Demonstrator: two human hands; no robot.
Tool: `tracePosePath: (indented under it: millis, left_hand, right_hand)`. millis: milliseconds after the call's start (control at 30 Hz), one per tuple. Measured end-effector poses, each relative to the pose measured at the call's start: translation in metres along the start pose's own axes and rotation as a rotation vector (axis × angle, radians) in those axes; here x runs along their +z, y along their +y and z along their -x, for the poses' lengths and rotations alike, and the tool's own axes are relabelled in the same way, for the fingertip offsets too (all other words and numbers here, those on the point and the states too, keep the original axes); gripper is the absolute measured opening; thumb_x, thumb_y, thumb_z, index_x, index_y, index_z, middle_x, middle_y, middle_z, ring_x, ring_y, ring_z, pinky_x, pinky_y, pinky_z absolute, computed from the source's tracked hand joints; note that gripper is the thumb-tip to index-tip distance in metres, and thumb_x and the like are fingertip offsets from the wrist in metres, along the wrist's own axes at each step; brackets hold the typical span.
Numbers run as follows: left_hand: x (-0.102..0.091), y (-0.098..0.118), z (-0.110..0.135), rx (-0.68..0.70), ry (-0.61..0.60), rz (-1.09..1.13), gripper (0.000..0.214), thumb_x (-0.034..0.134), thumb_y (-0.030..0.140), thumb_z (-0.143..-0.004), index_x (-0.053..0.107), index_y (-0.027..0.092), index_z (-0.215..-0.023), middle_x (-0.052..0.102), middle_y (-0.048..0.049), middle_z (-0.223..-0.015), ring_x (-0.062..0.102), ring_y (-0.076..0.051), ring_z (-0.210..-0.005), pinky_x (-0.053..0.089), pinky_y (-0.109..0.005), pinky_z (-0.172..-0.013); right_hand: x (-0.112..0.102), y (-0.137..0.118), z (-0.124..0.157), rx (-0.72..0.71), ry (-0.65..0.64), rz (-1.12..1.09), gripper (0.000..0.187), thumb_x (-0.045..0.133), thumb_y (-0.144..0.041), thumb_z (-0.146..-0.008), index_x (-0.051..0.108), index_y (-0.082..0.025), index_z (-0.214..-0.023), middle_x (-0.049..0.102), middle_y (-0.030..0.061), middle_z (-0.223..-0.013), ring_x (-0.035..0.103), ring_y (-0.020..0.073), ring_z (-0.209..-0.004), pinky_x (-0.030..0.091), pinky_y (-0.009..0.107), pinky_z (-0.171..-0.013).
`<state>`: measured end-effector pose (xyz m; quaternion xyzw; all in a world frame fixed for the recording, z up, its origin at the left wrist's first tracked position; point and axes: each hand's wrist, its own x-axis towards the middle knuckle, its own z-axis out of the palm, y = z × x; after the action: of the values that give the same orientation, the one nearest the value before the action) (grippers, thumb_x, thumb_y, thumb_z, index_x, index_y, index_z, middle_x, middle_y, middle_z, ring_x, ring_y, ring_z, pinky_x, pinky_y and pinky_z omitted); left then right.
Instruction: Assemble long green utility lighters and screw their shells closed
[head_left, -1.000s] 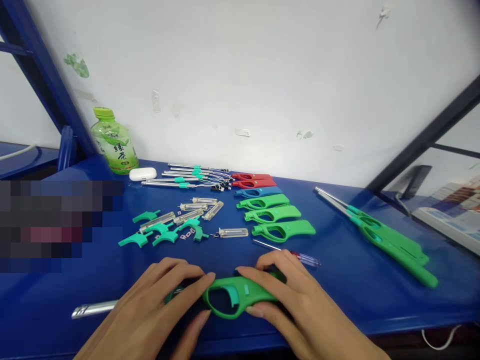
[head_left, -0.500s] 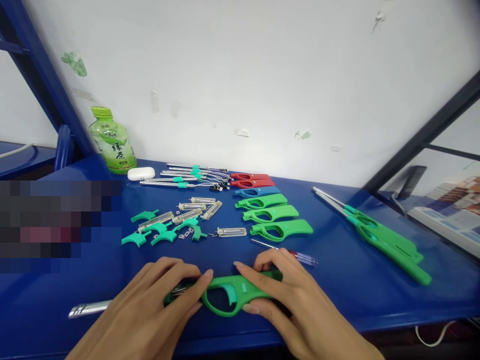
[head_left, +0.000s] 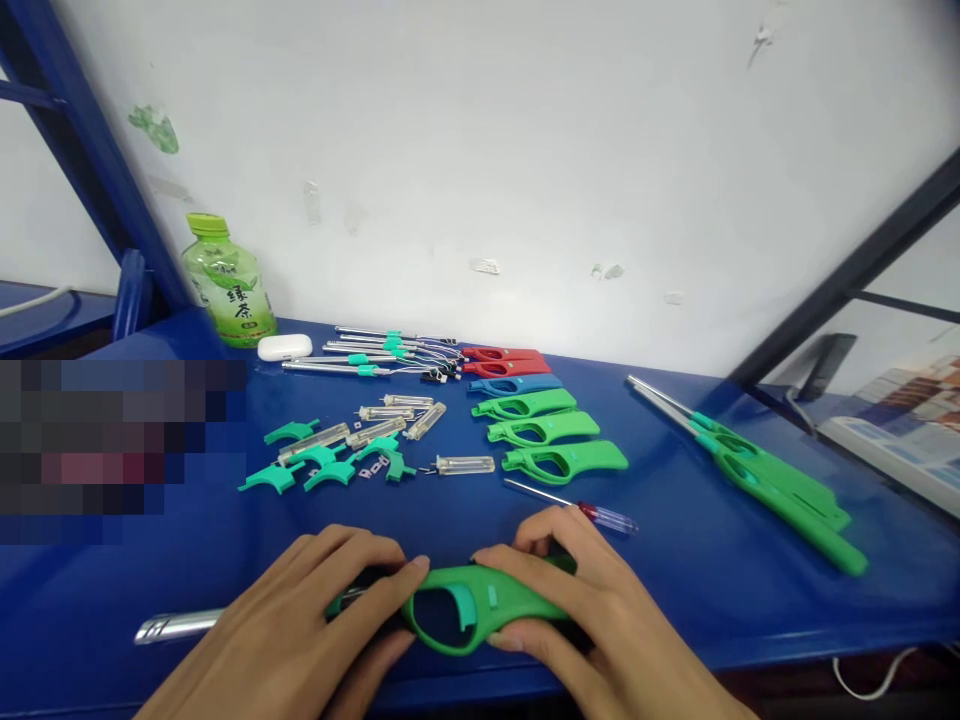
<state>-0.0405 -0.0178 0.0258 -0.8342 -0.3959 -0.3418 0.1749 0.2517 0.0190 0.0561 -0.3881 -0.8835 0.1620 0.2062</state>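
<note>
A green long-nosed lighter (head_left: 480,608) lies at the near edge of the blue table (head_left: 712,600), its metal tube (head_left: 176,627) pointing left. My left hand (head_left: 315,620) is closed on its front end where the tube joins the handle. My right hand (head_left: 570,605) is closed over the rear of the green handle. The trigger opening shows between the two hands.
Green, blue and red handle shells (head_left: 555,430) lie in a row mid-table, with a small screwdriver (head_left: 592,512) just behind my right hand. Teal triggers and clear fuel tanks (head_left: 352,445) lie to the left, metal tubes (head_left: 375,355) behind, finished lighters (head_left: 757,475) at right, a bottle (head_left: 225,280) far left.
Both hands have kept their hold on the green lighter and pressed it slightly closer together. The view has shifted a little. Nothing else on the table has moved.
</note>
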Motion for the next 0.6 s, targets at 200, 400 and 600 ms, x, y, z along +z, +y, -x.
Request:
tracePosePath:
  millis: [200,400,600]
  left_hand:
    - [0.003,0.002,-0.005,-0.083,-0.001,0.071,0.023,0.049,0.039,-0.124,0.068,0.029,-0.132,0.083,0.0042,-0.113,0.081,-0.014,-0.100,0.061,-0.020,-0.092]
    - [0.004,0.003,-0.007,-0.103,0.025,0.124,0.023,0.049,0.040,-0.124,0.069,0.030,-0.130,0.082,0.0059,-0.114,0.081,-0.008,-0.099,0.059,-0.012,-0.098]
    - [0.003,0.012,-0.006,-0.143,0.053,0.121,0.019,0.050,0.035,-0.123,0.067,0.030,-0.128,0.079,0.0044,-0.117,0.080,-0.007,-0.102,0.056,-0.008,-0.102]
  right_hand:
    - [0.002,0.003,0.003,-0.060,0.031,0.022,0.037,0.080,-0.023,-0.108,0.073,-0.034,-0.143,0.070,0.0050,-0.127,0.080,0.0206,-0.109,0.071,0.029,-0.095]
    - [0.008,0.008,0.013,-0.180,0.124,0.036,0.038,0.064,-0.025,-0.118,0.064,-0.028,-0.156,0.068,0.0091,-0.130,0.079,0.0184,-0.111,0.070,0.023,-0.094]
    - [0.009,0.010,0.017,-0.318,0.242,0.108,0.041,0.055,-0.013,-0.120,0.066,-0.019,-0.158,0.067,0.0100,-0.120,0.076,0.0146,-0.104,0.067,0.017,-0.092]
